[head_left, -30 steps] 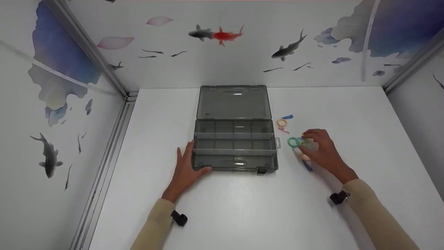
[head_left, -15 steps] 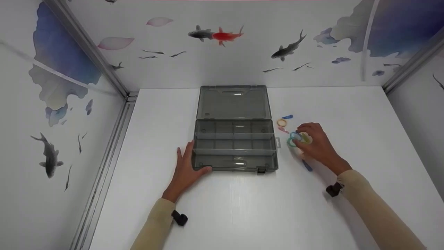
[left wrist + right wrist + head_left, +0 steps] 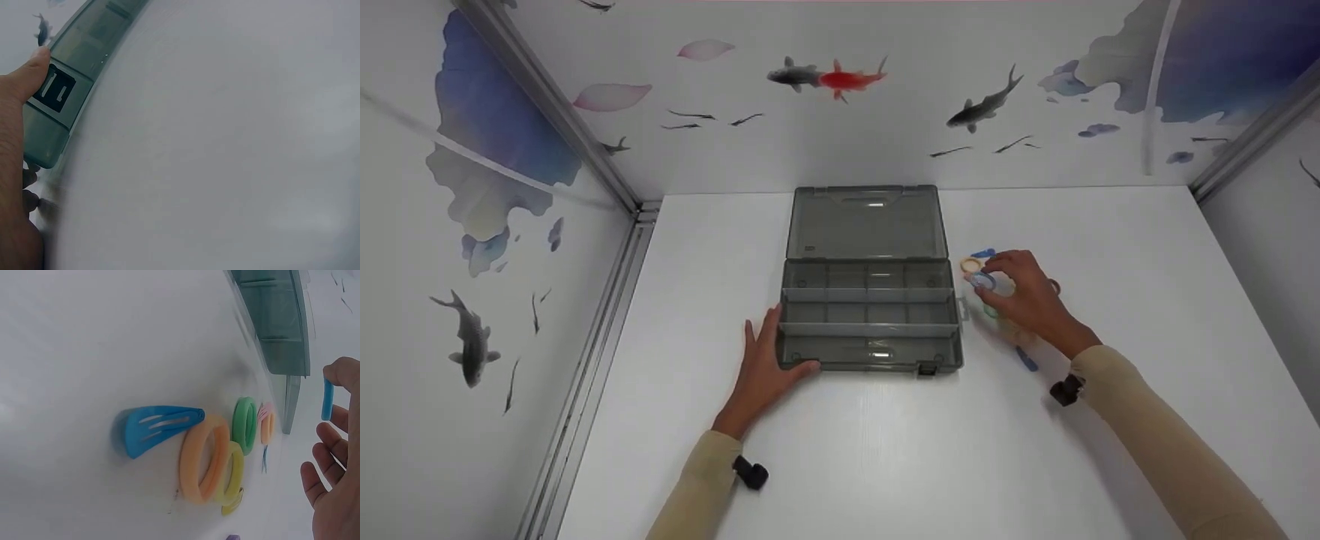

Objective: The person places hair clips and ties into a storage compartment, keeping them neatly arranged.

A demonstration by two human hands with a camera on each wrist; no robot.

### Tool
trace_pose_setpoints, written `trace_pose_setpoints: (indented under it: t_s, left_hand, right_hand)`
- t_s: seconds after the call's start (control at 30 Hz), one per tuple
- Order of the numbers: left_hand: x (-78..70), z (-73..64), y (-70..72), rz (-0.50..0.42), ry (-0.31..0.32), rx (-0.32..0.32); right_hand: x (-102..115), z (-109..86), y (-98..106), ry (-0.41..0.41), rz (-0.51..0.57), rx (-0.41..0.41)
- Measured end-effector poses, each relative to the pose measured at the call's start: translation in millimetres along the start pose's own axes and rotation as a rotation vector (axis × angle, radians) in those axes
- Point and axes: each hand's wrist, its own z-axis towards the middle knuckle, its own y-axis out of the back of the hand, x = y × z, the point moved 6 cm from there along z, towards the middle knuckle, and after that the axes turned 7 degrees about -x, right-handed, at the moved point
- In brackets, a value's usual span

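A dark translucent compartment box (image 3: 870,328) lies with its lid (image 3: 866,225) raised at the back. My left hand (image 3: 757,382) rests at its front left corner, fingers spread along the side and thumb on the front edge. To the right of the box, my right hand (image 3: 1031,300) pinches a blue hair tie (image 3: 327,399) between thumb and index finger, above the table. Below it are a green hair tie (image 3: 238,427), an orange hair tie (image 3: 190,472), a yellow hair tie (image 3: 234,475) and a blue snap hair clip (image 3: 160,427).
Farther back lie another blue hair clip (image 3: 982,253), a pale orange hair tie (image 3: 963,268) and a pink clip (image 3: 263,410). A yellow clip (image 3: 233,503) and a partly cut-off purple piece (image 3: 233,537) lie nearby. Printed walls enclose the white table (image 3: 870,450).
My right hand has moved up and left toward the box, lifting the blue hair tie from the group of hair ties. The left hand has stayed at the box corner.
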Motion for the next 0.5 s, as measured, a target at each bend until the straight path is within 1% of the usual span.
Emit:
trace_pose_setpoints:
  t_s: [0.13, 0.3, 0.5]
  left_hand:
    - [-1.8, -0.2, 0.3, -0.006, 0.003, 0.000]
    - [-2.9, -0.7, 0.2, -0.009, -0.016, -0.002]
    - [-1.7, -1.3, -0.4, -0.009, -0.029, -0.009]
  right_hand:
    - [5, 8.4, -4, 0.062, 0.029, -0.007]
    - [11, 17.8, -9, 0.074, 0.034, 0.014]
    - [21, 27.8, -16, 0.065, 0.061, 0.081]
